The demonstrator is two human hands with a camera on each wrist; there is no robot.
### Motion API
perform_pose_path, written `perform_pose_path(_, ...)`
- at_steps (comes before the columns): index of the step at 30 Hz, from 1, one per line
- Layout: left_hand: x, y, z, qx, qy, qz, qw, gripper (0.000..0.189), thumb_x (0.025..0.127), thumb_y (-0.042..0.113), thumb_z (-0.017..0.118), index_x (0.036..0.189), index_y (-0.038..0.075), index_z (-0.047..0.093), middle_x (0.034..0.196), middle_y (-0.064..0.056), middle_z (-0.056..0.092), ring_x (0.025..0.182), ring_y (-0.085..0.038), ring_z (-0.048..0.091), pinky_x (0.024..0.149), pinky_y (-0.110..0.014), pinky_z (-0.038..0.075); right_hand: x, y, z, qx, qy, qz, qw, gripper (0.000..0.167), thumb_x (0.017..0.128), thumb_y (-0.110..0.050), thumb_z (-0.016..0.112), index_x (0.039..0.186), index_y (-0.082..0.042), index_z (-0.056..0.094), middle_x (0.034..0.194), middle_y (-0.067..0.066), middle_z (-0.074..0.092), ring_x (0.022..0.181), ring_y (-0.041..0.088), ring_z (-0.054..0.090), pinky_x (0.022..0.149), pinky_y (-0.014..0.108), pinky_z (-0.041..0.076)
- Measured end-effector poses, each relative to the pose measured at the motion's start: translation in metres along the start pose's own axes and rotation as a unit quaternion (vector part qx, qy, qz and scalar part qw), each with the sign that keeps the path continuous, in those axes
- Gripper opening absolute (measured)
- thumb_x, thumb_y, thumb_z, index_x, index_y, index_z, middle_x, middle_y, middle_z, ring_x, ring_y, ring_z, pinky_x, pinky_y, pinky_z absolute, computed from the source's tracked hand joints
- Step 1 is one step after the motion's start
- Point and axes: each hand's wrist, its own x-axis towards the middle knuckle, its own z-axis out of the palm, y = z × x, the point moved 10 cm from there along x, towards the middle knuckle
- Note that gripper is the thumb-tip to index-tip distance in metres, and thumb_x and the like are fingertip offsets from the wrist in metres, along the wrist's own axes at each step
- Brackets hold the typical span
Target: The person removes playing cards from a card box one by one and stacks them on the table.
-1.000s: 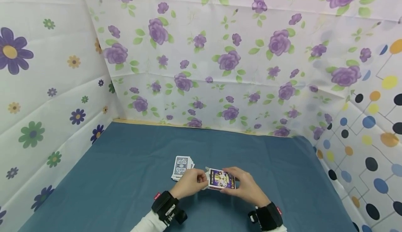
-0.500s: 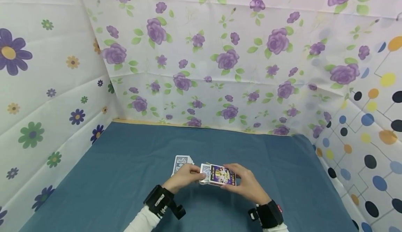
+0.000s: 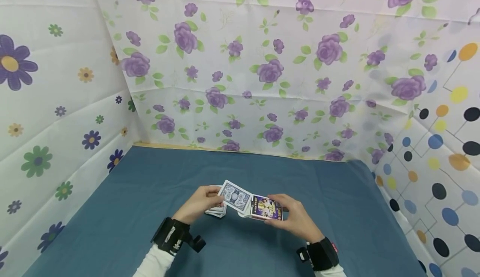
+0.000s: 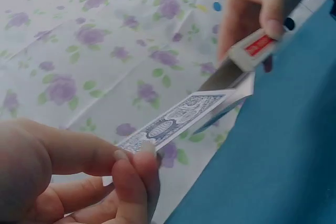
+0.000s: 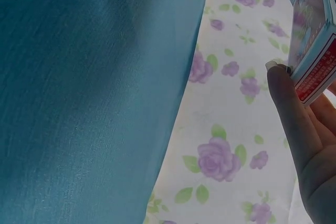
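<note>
Between finger and thumb my left hand (image 3: 204, 202) pinches a playing card (image 3: 235, 196), its blue-and-white patterned back facing up. The card's far end meets the open end of a purple-fronted card box (image 3: 266, 207), which my right hand (image 3: 294, 216) grips by its edges. In the left wrist view the card (image 4: 173, 121) slants up toward the box (image 4: 252, 53), whose flap hangs loose. The right wrist view has the box (image 5: 315, 40) at its right edge, thumb along its side. Partly hidden behind my left hand, a stack of cards (image 3: 216, 211) lies on the table.
A blue cloth covers the table (image 3: 168, 173). Flower-print sheets (image 3: 232, 60) hang behind it and at the left, and a dotted sheet (image 3: 438, 189) hangs at the right. Black camera straps (image 3: 170, 235) sit on both wrists.
My left hand has moved left from the box's open end, and a card now shows stretched between hand and box. The right hand has stayed nearly still with the box.
</note>
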Motion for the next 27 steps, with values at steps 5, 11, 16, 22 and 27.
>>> perform_pose_path(5, -0.005, -0.001, -0.018, -0.026, 0.039, -0.008, 0.9989, 0.039, 0.098, 0.014, 0.056, 0.129, -0.009, 0.054, 0.099, -0.005, 0.063, 0.087, -0.011, 0.06, 0.085, -0.028, 0.05, 0.0, 0.001, 0.001, 0.001, -0.004, 0.0, 1.0, 0.065, 0.077, -0.048, 0.077, 0.133, -0.02, 0.058, 0.126, -0.001, 0.061, 0.105, 0.014, 0.062, 0.082, 0.028, 0.055)
perform_pose_path(11, -0.004, -0.007, -0.047, -0.021, 0.135, -0.033, 0.99, 0.036, 0.095, 0.019, 0.063, 0.123, -0.003, 0.06, 0.089, 0.0, 0.064, 0.082, -0.017, 0.057, 0.075, -0.029, 0.048, -0.001, 0.003, 0.003, -0.005, -0.005, -0.006, 1.0, 0.064, 0.079, -0.048, 0.076, 0.133, -0.02, 0.057, 0.126, 0.002, 0.061, 0.105, 0.017, 0.062, 0.082, 0.029, 0.054)
perform_pose_path(16, 0.003, -0.019, -0.075, 0.041, 0.217, -0.055, 0.9738, 0.03, 0.092, 0.022, 0.067, 0.112, 0.001, 0.067, 0.084, -0.002, 0.069, 0.08, -0.021, 0.06, 0.074, -0.034, 0.048, -0.002, 0.004, 0.004, -0.007, -0.006, -0.005, 0.9999, 0.065, 0.078, -0.047, 0.077, 0.133, -0.016, 0.058, 0.126, 0.002, 0.061, 0.104, 0.017, 0.062, 0.081, 0.028, 0.054)
perform_pose_path(22, 0.017, -0.043, -0.093, 0.043, 0.254, -0.081, 0.9629, 0.025, 0.089, 0.019, 0.07, 0.106, 0.0, 0.07, 0.08, -0.003, 0.066, 0.074, -0.019, 0.061, 0.072, -0.035, 0.05, -0.002, 0.006, 0.005, -0.005, -0.01, -0.003, 0.9999, 0.067, 0.079, -0.046, 0.077, 0.133, -0.012, 0.058, 0.125, 0.004, 0.062, 0.103, 0.017, 0.061, 0.079, 0.029, 0.055)
perform_pose_path(27, 0.029, -0.069, -0.099, 0.024, 0.275, -0.11, 0.9547, 0.024, 0.087, 0.015, 0.073, 0.103, -0.002, 0.07, 0.075, -0.001, 0.066, 0.064, -0.01, 0.059, 0.067, -0.029, 0.05, -0.003, 0.009, 0.01, -0.004, -0.016, 0.006, 0.9998, 0.066, 0.078, -0.046, 0.077, 0.133, -0.014, 0.058, 0.125, 0.003, 0.061, 0.103, 0.016, 0.061, 0.081, 0.028, 0.055)
